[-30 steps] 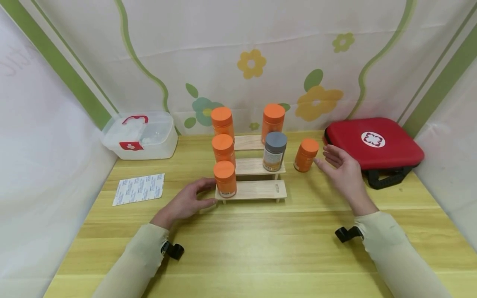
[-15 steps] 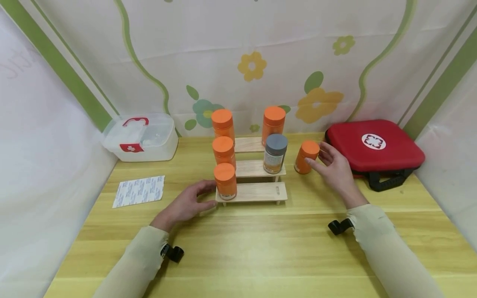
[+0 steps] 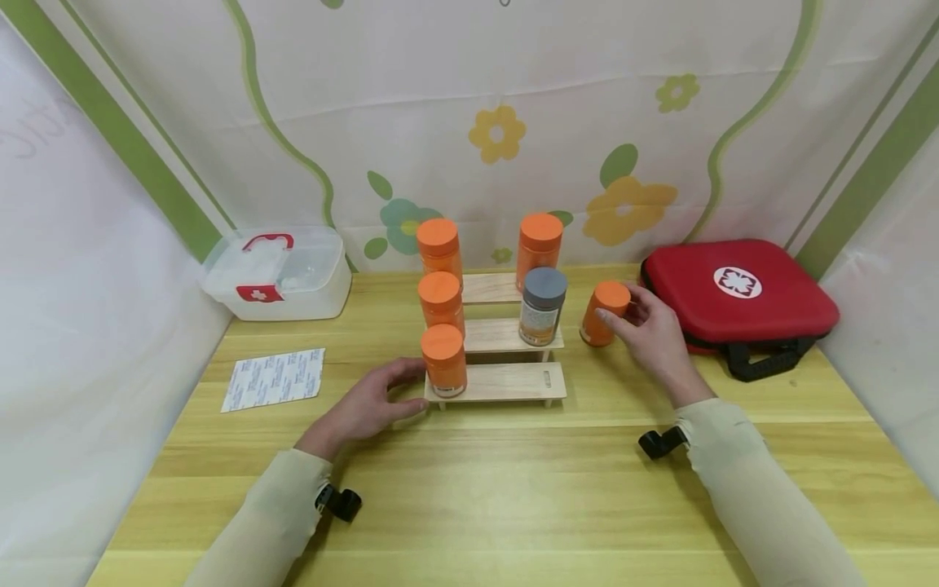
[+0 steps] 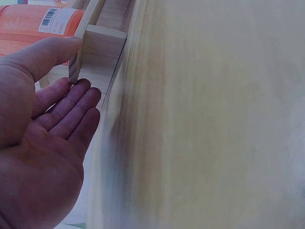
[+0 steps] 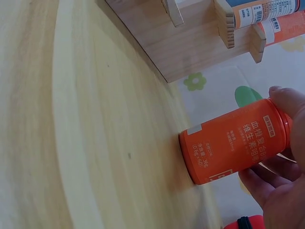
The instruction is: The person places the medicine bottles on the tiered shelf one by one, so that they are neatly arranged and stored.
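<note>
My right hand point(image 3: 653, 334) grips an orange pill bottle point(image 3: 600, 318) just right of the rack, thumb at its neck and fingers behind. In the right wrist view the upright bottle point(image 5: 233, 143) shows white lettering, its base at the tabletop. A three-step wooden rack point(image 3: 513, 381) stands mid-table. My left hand point(image 3: 374, 398) holds the left end of its lowest step between thumb and fingers; in the left wrist view the thumb overlaps the board edge point(image 4: 78, 59). Orange bottles point(image 3: 444, 367) line the rack's left side. On its right are a grey-capped bottle point(image 3: 541, 310) and another orange bottle point(image 3: 539, 249) behind.
A red first-aid case point(image 3: 741, 293) with a black handle lies right of my right hand. At the back left sits a clear box point(image 3: 282, 277) with a red clasp. A printed blister sheet point(image 3: 273, 380) lies before it. Patterned fabric walls point(image 3: 411, 98) enclose the table.
My right hand has moved left from beside the orange pill bottle and taken hold of it. The bottle has stayed about where it was. My left hand remains at the rack.
</note>
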